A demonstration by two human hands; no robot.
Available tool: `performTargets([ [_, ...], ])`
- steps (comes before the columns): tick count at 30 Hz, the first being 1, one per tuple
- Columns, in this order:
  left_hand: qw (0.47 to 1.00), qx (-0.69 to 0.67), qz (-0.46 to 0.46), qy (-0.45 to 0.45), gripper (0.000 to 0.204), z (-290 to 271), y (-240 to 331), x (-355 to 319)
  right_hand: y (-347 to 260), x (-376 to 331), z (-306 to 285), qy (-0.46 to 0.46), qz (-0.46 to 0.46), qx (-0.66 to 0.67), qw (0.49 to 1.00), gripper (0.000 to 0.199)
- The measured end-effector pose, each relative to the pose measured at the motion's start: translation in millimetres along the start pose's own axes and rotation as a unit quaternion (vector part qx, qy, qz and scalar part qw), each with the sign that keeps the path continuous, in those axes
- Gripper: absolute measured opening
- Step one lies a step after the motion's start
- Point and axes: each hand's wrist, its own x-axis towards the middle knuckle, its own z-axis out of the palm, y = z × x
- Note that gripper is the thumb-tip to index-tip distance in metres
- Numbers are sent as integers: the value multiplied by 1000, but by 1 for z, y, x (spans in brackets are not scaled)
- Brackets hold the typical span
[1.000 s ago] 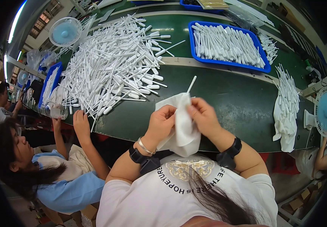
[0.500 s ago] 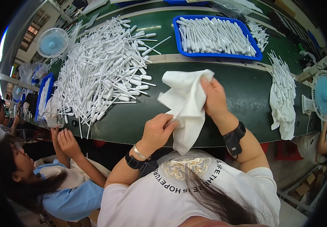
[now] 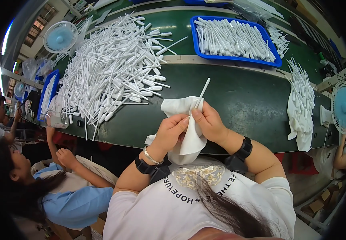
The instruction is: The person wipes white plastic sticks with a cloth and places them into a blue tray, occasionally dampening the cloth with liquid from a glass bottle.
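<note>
A white cloth [image 3: 188, 150] is bunched between my hands, just over the near edge of the green table. One white plastic dropper [image 3: 205, 89] slants up out of the cloth, its lower part hidden in the folds. My right hand [image 3: 211, 123] is closed on the cloth around this dropper, thumb on top. Closed too, my left hand [image 3: 172, 131] pinches the cloth just beside it, fingertips partly hidden. A big loose heap of white droppers [image 3: 113, 68] lies to the left. At the far right, more droppers [image 3: 301, 92] rest on another white cloth [image 3: 299, 130].
A blue tray [image 3: 237, 62] packed with droppers stands at the back right. On the left are a fan [image 3: 60, 37], a smaller blue tray [image 3: 52, 94] and a clear container [image 3: 57, 120] by a co-worker in blue [image 3: 79, 206]. Another fan [image 3: 344, 105] stands far right.
My hands have come together and the right one has moved down and left. The cloth, held spread before, is now gathered around a dropper that shows above it.
</note>
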Motion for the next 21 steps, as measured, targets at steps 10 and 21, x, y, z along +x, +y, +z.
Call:
performTargets([
  [10,780,508,348,112,13,0,8,-3,-11,6,-6,-26,124,127,984,24],
  [21,734,569,343,144,17,-28,3,-12,-34,30,-45,159,83,324,929,20],
])
